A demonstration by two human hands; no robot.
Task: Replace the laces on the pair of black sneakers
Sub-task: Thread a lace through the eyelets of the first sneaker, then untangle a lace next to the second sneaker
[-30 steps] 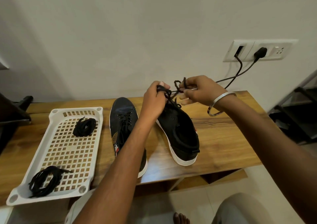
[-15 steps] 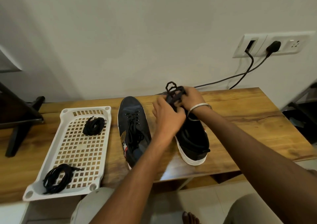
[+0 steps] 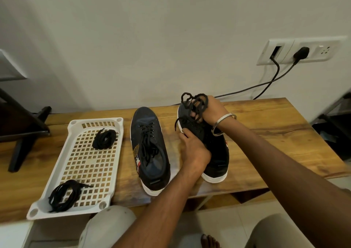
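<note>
Two black sneakers with white soles stand side by side on the wooden table [image 3: 266,126]. The left sneaker [image 3: 150,149] is still laced. My left hand [image 3: 193,149] grips the right sneaker [image 3: 218,152] at its eyelet area and holds it down. Above that shoe's toe, my right hand [image 3: 210,111] holds a black lace [image 3: 193,99] looped around its fingers, one end trailing down by the shoe's left side. Two coiled black laces lie in the white tray [image 3: 72,171], one bundle at the far end [image 3: 104,138], one at the near end [image 3: 64,193].
A white wall socket [image 3: 300,52] with two black cables running down behind the table sits at the upper right. A dark stand [image 3: 24,126] rests on the table's left end. My knees and a bare foot show below the table's front edge.
Both hands came down from in front of the wall to the right sneaker. The lace went from stretched between them to bunched around my right fingers, and my left hand let it go and gripped the shoe.
</note>
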